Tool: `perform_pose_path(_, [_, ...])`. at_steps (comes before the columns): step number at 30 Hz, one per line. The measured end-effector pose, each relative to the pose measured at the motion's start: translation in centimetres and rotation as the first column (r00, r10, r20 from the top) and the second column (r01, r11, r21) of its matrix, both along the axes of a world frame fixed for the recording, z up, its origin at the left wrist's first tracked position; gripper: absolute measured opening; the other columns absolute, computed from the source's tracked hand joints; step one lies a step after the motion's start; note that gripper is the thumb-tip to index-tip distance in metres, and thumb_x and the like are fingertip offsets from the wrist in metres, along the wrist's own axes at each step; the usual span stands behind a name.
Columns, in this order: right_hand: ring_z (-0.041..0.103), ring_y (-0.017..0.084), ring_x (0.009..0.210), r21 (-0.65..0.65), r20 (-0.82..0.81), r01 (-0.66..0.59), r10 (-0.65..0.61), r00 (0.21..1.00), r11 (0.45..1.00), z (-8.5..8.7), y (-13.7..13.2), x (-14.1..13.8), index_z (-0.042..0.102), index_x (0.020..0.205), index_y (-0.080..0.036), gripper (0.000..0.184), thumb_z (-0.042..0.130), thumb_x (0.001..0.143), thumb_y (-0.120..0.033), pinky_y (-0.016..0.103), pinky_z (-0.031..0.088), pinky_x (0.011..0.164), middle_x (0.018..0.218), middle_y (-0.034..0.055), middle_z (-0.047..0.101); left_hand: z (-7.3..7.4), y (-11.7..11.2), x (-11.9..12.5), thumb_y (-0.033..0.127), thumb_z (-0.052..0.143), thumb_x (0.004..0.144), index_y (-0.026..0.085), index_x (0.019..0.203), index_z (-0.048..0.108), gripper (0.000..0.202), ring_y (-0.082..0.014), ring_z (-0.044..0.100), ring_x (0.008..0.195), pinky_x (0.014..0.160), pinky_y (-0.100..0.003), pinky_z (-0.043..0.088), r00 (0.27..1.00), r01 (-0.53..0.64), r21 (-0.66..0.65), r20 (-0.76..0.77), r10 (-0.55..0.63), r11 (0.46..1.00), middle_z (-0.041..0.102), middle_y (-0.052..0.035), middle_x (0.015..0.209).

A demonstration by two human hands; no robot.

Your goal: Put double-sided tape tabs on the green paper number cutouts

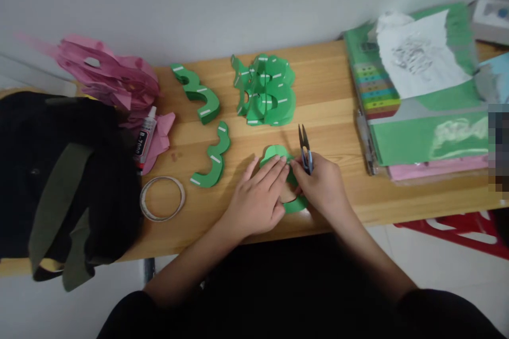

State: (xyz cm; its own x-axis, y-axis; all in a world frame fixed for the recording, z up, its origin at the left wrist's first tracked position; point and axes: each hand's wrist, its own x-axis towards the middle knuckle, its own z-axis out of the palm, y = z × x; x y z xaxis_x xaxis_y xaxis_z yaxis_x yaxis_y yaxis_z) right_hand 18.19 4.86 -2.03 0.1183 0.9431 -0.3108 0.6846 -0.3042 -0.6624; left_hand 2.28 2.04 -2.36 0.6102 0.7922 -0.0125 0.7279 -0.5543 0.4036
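Observation:
My left hand (258, 193) lies flat with fingers stretched out, pressing a curved green paper piece (296, 205) onto the table. In my right hand (324, 180) is a pair of thread snips (304, 145), blades pointing up and away from me. The fingertips of that hand meet the same paper piece near my left fingertips. My hands hide much of the paper. Two wavy stacks of green paper, a nearer one (216, 161) and a farther one (199, 92), carry short white strips. Behind my hands stands a cluster of scalloped green paper pieces (274, 90) with similar strips.
A roll of tape (162, 199), a glue tube (146, 137) and folded pink paper (115, 77) lie at left beside a dark bag (99, 169). At right is a green paper pack (421, 137) with a crumpled white sheet (423, 55) on top. A wall borders the wooden table (330, 85).

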Motion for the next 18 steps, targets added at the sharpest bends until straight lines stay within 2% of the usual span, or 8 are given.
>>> perform_pose_path(6, [0.058,0.021,0.051,0.024,0.247,-0.081,0.072,0.966,0.996,0.0,0.1,-0.3,0.06,0.07,-0.021,0.015,0.055,0.082,-0.029,0.029,0.033,0.052,0.055,0.0051,0.063,0.2,-0.1,0.8,0.021,0.045,0.08,0.006,0.136,0.047,0.058,-0.0255,0.04,0.137,0.118,-0.045,0.018,0.999,-0.036,0.009,-0.035,0.037,0.999,0.048,-0.0147,0.145])
perform_pose_path(10, [0.06,0.024,0.055,-0.058,0.402,-0.148,0.159,0.902,0.987,0.5,0.5,-0.6,0.063,0.075,-0.018,0.019,0.054,0.085,-0.031,0.03,0.028,0.05,0.066,0.0128,0.068,0.5,0.0,1.2,0.023,0.045,0.082,0.005,0.134,0.049,0.055,-0.0266,0.04,0.137,0.119,-0.045,0.018,0.997,-0.03,0.029,-0.072,0.032,0.999,0.05,-0.0152,0.143])
perform_pose_path(12, [0.06,0.025,0.055,-0.092,0.45,-0.162,0.186,0.873,0.983,0.8,0.6,-0.7,0.064,0.076,-0.017,0.021,0.054,0.086,-0.032,0.03,0.027,0.05,0.067,0.0145,0.068,0.7,0.0,1.4,0.024,0.044,0.083,0.004,0.134,0.049,0.055,-0.027,0.04,0.136,0.119,-0.046,0.016,0.996,-0.02,0.046,-0.09,0.024,0.999,0.052,-0.016,0.141])
perform_pose_path(18, [0.06,0.023,0.055,-0.095,0.494,-0.201,0.222,0.841,0.975,1.7,1.3,-1.0,0.063,0.069,-0.018,0.019,0.059,0.083,-0.031,0.029,0.026,0.048,0.061,0.012,0.066,0.9,-0.1,1.4,0.026,0.045,0.084,0.001,0.135,0.046,0.057,-0.0291,0.04,0.136,0.119,-0.048,0.016,0.991,0.004,0.059,-0.133,0.004,0.998,0.05,-0.0188,0.141])
